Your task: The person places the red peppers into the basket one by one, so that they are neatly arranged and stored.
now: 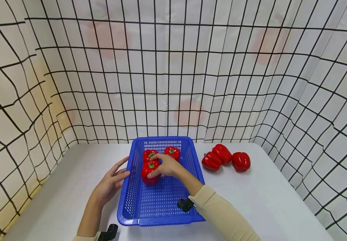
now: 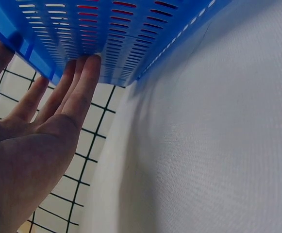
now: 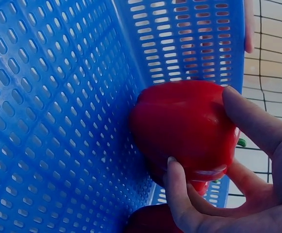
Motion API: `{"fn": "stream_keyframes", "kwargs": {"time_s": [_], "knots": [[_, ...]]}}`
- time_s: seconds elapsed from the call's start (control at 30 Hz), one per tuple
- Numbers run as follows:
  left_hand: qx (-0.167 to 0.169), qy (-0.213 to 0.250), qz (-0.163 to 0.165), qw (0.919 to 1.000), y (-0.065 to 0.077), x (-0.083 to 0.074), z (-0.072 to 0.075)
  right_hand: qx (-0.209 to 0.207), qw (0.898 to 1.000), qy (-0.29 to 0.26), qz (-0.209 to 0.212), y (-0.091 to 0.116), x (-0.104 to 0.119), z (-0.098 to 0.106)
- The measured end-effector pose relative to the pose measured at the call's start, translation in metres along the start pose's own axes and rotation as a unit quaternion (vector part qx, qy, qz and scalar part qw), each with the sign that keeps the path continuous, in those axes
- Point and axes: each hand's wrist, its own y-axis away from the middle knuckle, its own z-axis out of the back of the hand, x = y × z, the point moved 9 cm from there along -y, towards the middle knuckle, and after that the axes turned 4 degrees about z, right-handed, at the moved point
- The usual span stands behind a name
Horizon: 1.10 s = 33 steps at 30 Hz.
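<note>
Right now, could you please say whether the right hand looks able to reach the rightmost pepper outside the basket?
Probably not yet: the right hand holds another pepper inside the blue basket, whose right wall also lies between. Once freed, it likely could, as nothing covers the rightmost pepper.

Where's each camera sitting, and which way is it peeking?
Head: worn on the head, looking forward and down at the blue basket; the left hand, right hand and both forearms show.
Left wrist: worn on that wrist, looking at the basket's outer wall; the left hand shows, touching it.
Right wrist: worn on that wrist, looking into the basket at the red pepper the right hand holds; a bit of left hand shows too.
Shared: the head and right wrist views both show that pepper.
</note>
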Motion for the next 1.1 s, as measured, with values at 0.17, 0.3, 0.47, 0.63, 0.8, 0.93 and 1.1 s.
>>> {"fn": "stream_keyframes", "kwargs": {"time_s": [0.17, 0.3, 0.47, 0.63, 0.8, 0.93, 1.1], "knots": [[0.001, 0.003, 0.001, 1.0, 0.0001, 0.001, 0.0001, -0.003, 1.0, -0.01, 0.003, -0.001, -0.0006, 0.0001], [0.001, 0.004, 0.001, 1.0, 0.0007, 0.0013, -0.0003, -0.004, 1.0, -0.011, 0.002, -0.001, -0.0011, -0.0002], [0.001, 0.003, -0.002, 1.0, 0.0014, 0.0006, -0.0003, -0.005, 1.0, -0.011, 0.0, -0.0006, -0.0012, 0.0001], [0.001, -0.002, -0.006, 1.0, 0.0009, -0.0004, -0.0007, -0.009, 1.0, -0.012, -0.005, -0.0003, -0.0027, 0.002], [0.0, -0.001, -0.005, 1.0, -0.0001, 0.0006, -0.001, -0.011, 1.0, -0.015, -0.009, 0.0003, -0.0041, 0.0033], [0.0, -0.001, -0.005, 1.0, -0.0006, 0.0009, -0.0009, -0.014, 1.0, -0.011, -0.006, 0.0003, -0.004, 0.0042], [0.001, -0.002, -0.007, 1.0, 0.0006, -0.0009, -0.0008, -0.018, 1.0, -0.01, -0.005, -0.0005, -0.0026, 0.0054]]}}
